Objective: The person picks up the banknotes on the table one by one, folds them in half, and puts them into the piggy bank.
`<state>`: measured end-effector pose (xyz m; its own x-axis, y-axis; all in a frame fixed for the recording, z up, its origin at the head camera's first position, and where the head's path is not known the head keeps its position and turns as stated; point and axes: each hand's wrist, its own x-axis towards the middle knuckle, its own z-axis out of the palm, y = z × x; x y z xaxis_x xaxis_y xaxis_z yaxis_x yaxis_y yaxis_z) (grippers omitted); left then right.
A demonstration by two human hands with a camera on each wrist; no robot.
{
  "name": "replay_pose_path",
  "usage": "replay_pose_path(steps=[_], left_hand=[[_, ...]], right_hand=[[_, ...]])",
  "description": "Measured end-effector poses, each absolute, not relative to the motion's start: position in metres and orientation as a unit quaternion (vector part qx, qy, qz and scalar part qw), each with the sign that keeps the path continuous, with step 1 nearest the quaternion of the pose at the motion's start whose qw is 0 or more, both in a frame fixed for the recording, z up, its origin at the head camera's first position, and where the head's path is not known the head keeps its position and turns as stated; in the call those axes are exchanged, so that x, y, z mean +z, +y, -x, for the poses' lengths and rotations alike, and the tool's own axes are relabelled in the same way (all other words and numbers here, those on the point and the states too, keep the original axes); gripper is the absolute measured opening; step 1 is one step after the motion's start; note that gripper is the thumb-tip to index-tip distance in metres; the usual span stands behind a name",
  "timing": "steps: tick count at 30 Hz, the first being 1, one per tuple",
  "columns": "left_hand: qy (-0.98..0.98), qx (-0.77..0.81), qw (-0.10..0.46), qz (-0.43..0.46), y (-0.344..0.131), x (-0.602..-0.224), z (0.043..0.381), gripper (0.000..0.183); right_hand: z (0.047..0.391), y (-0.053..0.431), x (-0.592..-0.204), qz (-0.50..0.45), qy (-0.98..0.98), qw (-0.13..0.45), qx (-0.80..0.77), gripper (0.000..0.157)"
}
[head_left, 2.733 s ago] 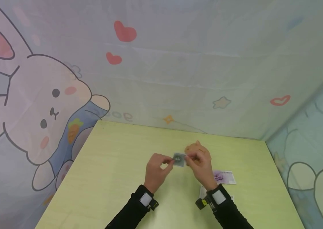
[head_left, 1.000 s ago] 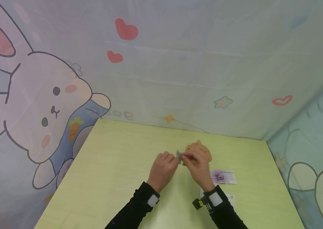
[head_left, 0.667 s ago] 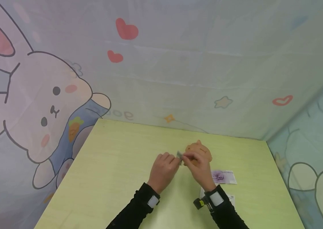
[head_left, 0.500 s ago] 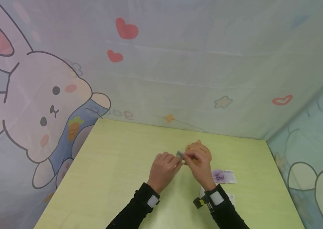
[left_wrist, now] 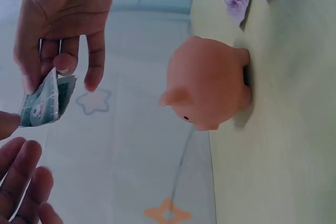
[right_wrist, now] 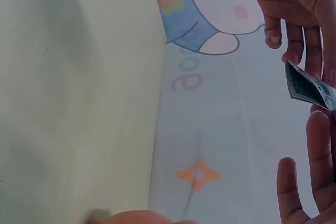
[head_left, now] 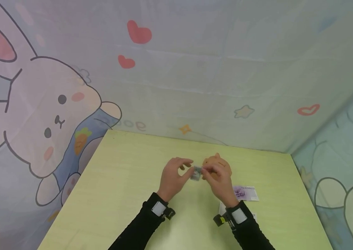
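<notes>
A small green banknote point(head_left: 196, 173), folded over with its layers slightly apart, is held up above the table between the hands. My right hand point(head_left: 218, 182) pinches it by its right side. The thumb of my left hand point(head_left: 171, 178) touches the opposite edge, while its other fingers stand away from the paper. In the left wrist view the folded banknote point(left_wrist: 47, 103) shows a printed face. Just behind the right hand sits an orange piggy bank point(head_left: 216, 161), partly covered by that hand in the head view; its whole side shows in the left wrist view.
On the pale yellow table point(head_left: 126, 194), a purple banknote point(head_left: 248, 193) lies right of the right hand. Another pale note point(head_left: 222, 209) lies nearer, mostly hidden under the right forearm. A cartoon-printed curtain point(head_left: 176, 69) rises behind the table's far edge.
The banknote went from flat between both hands to folded. My left fingers, closed against it half a second ago, have since spread off, leaving the thumb at its edge. The piggy bank stays put.
</notes>
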<state>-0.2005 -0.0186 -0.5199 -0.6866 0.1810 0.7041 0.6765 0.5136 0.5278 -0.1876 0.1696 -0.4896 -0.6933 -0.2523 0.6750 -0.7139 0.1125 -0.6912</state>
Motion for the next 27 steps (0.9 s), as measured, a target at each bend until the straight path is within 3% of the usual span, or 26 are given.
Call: replay_pose_path(steps=[4, 8, 19, 27], left_hand=[[-0.816, -0.445, 0.241, 0.279, -0.0201, -0.5183, 0.2054, 0.014], [-0.815, -0.449, 0.22, 0.292, -0.0204, -0.5173, 0.2075, 0.006], [-0.815, -0.436, 0.235, 0.301, -0.0175, -0.5155, 0.2071, 0.006], [-0.809, -0.449, 0.238, 0.294, -0.0168, -0.516, 0.207, 0.008]], right_hand=[[0.1844, 0.1697, -0.4858, -0.334, -0.731, 0.182, 0.567, 0.017], [0.1834, 0.1696, -0.4836, -0.328, -0.743, 0.178, 0.555, 0.017], [0.1907, 0.1685, -0.4917, -0.35, -0.748, 0.248, 0.506, 0.022], [0.1853, 0.1671, -0.4837, -0.349, -0.753, 0.247, 0.5, 0.024]])
